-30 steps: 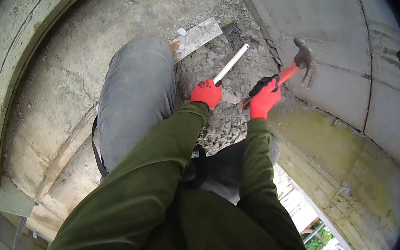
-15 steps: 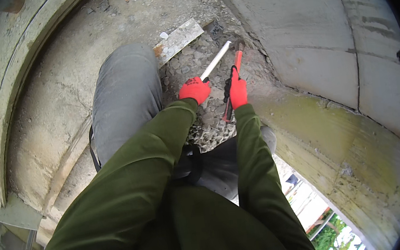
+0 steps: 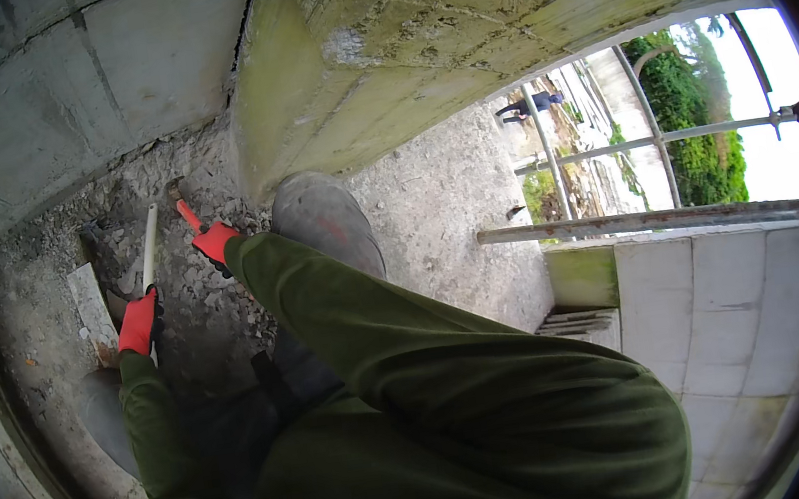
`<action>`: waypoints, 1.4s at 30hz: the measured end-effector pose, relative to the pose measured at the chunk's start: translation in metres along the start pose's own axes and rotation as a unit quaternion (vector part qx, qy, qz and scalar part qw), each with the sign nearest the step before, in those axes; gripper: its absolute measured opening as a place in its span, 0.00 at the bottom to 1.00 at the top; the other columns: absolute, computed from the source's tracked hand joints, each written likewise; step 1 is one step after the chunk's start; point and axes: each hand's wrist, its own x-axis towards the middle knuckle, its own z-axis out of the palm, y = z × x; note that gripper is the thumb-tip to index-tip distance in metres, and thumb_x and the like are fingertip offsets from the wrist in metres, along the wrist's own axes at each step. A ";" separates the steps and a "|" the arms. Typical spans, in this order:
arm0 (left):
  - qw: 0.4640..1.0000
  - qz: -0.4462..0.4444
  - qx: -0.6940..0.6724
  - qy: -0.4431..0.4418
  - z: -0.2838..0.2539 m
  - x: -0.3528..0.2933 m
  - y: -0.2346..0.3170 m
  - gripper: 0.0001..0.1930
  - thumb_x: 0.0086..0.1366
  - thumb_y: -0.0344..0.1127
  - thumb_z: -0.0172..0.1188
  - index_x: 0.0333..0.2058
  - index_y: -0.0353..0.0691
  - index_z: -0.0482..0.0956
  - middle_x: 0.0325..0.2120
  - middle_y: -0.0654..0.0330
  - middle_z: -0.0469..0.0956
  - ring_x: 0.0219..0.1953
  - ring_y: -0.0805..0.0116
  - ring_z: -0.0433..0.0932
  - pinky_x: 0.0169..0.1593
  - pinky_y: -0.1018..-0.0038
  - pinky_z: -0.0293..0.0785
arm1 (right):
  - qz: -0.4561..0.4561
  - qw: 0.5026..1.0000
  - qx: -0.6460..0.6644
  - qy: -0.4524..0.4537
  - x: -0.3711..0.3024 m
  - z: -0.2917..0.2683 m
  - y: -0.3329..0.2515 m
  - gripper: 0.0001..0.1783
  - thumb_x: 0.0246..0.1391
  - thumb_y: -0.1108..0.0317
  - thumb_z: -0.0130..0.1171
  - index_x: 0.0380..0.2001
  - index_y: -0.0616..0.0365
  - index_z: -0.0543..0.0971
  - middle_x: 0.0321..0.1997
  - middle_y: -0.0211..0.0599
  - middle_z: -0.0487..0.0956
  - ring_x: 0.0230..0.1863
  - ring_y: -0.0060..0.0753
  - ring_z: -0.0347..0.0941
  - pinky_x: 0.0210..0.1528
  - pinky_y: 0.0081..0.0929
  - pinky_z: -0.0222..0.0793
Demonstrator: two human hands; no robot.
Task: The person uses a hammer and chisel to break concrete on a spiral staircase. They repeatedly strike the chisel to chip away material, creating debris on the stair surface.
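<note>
My left hand [image 3: 137, 322], in a red and black glove, is closed round a straight white rod [image 3: 151, 244]. The rod stands up past the fist, its far end over the rubble. My right hand [image 3: 215, 243], gloved alike, grips a red-handled hammer [image 3: 188, 215] with a dark, dirty head close to the base of the wall. Both tools point away from me, apart from each other. Broken concrete rubble [image 3: 192, 295] lies beneath and between the hands. Beside the left hand is a flat, pale, dirty board [image 3: 92, 302].
A grey panel wall [image 3: 143, 61] rises beyond the rubble and meets a yellowish-green concrete face [image 3: 376, 71]. My knee [image 3: 325, 221] is by the right forearm. To the right are scaffold tubes [image 3: 648, 219], a block wall [image 3: 689, 302] and a distant person [image 3: 529, 106].
The view has swung to the right, bringing the scaffold tubes and the outdoors into sight. Both hands keep hold of the white rod and the hammer.
</note>
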 end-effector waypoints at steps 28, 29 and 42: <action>0.970 0.013 -0.098 0.220 0.012 -0.069 0.047 0.20 0.65 0.49 0.60 0.44 0.37 0.82 0.32 0.49 0.83 0.33 0.52 0.83 0.37 0.59 0.78 | 0.075 0.962 0.227 -0.130 -0.025 0.004 -0.011 0.21 0.53 0.50 0.67 0.21 0.55 0.74 0.13 0.30 0.68 0.10 0.33 0.63 0.13 0.37 0.60; 0.968 0.034 -0.058 0.242 0.010 -0.067 0.042 0.20 0.65 0.49 0.60 0.44 0.37 0.82 0.34 0.48 0.83 0.35 0.50 0.82 0.39 0.58 0.78 | 0.081 0.959 0.232 -0.140 -0.027 0.006 -0.014 0.22 0.54 0.49 0.67 0.21 0.54 0.74 0.13 0.30 0.68 0.10 0.33 0.63 0.13 0.37 0.60; 0.946 0.085 0.128 0.287 0.025 -0.061 0.048 0.21 0.65 0.51 0.58 0.50 0.44 0.78 0.42 0.44 0.82 0.48 0.42 0.79 0.50 0.52 0.74 | 0.167 0.910 0.324 -0.198 -0.025 0.002 -0.010 0.27 0.54 0.40 0.65 0.25 0.55 0.74 0.14 0.30 0.68 0.11 0.35 0.63 0.15 0.38 0.61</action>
